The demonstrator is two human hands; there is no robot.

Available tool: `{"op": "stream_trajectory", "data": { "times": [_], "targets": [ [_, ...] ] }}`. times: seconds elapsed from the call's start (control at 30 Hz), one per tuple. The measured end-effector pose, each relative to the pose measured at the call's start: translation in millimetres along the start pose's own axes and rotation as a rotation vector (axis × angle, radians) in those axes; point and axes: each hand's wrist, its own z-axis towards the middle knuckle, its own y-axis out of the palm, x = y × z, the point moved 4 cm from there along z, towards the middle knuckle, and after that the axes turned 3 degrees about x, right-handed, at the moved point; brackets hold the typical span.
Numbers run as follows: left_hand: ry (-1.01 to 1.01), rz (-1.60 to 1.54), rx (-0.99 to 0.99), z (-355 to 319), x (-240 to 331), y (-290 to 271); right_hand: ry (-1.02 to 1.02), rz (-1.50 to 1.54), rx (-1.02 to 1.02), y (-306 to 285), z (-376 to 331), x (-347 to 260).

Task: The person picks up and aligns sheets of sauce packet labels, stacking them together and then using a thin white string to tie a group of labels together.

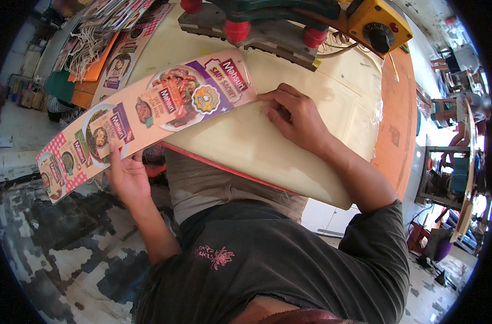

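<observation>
A long printed card strip [138,110] with food pictures, a purple end and a red checked end slants across the near left of the table. Its checked end juts past the table edge over the floor. My left hand [130,175] grips the strip's lower edge, thumb on the printed face and the other fingers beneath. At the strip's purple end, my right hand [292,113] is closed, thumb and fingertips drawn together beside the edge. A thin pale string [250,112] loops on the table by those fingertips. What the fingers pinch is too small to make out.
A machine with a grey metal bar [203,26] and red knobs stands at the far edge, beside a yellow control box [380,27] with a black dial. Stacked printed cards and white strings [87,51] lie at far left. A cream sheet [311,162] covers the table.
</observation>
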Motion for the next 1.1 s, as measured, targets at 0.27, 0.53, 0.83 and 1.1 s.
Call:
{"op": "stream_trajectory", "data": {
  "times": [0.27,0.53,0.83,1.1],
  "targets": [
    [0.021,-0.104,-0.035,16.7,23.8,-55.3,0.233,0.295,0.117,1.3,1.6,18.5],
    [0.084,0.014,-0.047,10.2,19.4,-37.3,0.408,0.495,0.051,-4.0,1.1,17.8],
    [0.046,-0.021,-0.085,10.1,17.7,-41.0,0.383,0.441,0.06,-2.0,0.1,22.8],
    [0.095,-0.007,-0.097,9.6,19.3,-36.9,0.401,0.491,0.054,-3.4,1.8,18.7]
  ]
}}
